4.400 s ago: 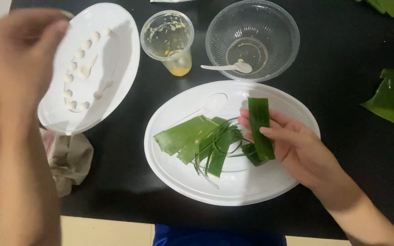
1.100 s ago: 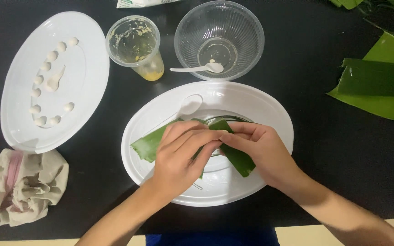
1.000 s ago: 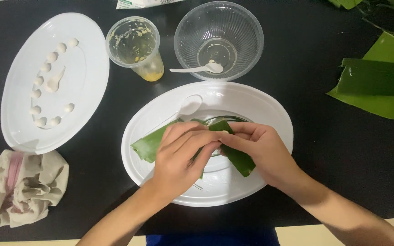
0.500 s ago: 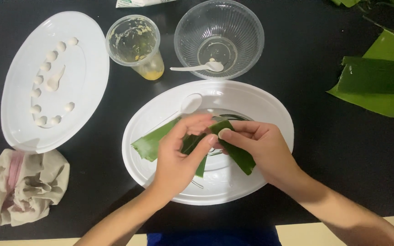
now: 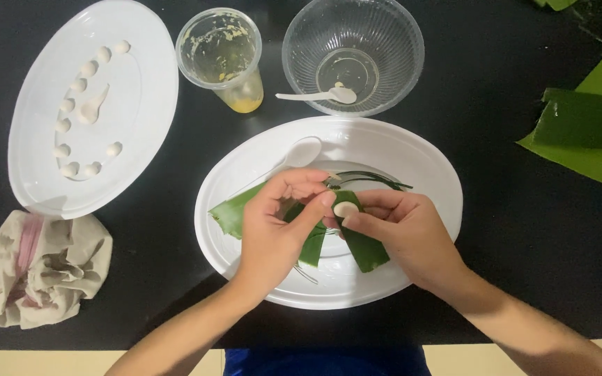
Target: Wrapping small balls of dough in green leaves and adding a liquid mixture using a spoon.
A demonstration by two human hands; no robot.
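Working over the white oval plate (image 5: 412, 150) at the middle of the black tabletop (image 5: 510, 237), we have both hands meeting on a small white dough ball (image 5: 345, 208) that sits on a green leaf strip (image 5: 365, 249). Our right hand (image 5: 405, 237) is closed on that leaf strip, thumb and fingers pinching its upper end just under the dough ball, while the strip's lower end lies on the plate. Our left hand (image 5: 280, 226) is curled over a second, longer leaf piece (image 5: 230, 211), its fingertips closed together against the dough ball from the left. Thin green leaf threads (image 5: 374, 179) lie on the plate just above our fingers, and a white plastic spoon (image 5: 299, 153) rests on the plate's upper left part. Off to the left, a second white plate (image 5: 144, 83) carries a curved row of more dough balls (image 5: 78, 85). Between the plates at the top stands a clear plastic cup (image 5: 223, 59) with yellowish residue, and beside it a clear plastic bowl (image 5: 391, 42) holding a small white spoon (image 5: 322, 95). A crumpled beige cloth (image 5: 43, 271) lies at the lower left, and large banana leaf pieces (image 5: 587, 129) lie at the right edge.
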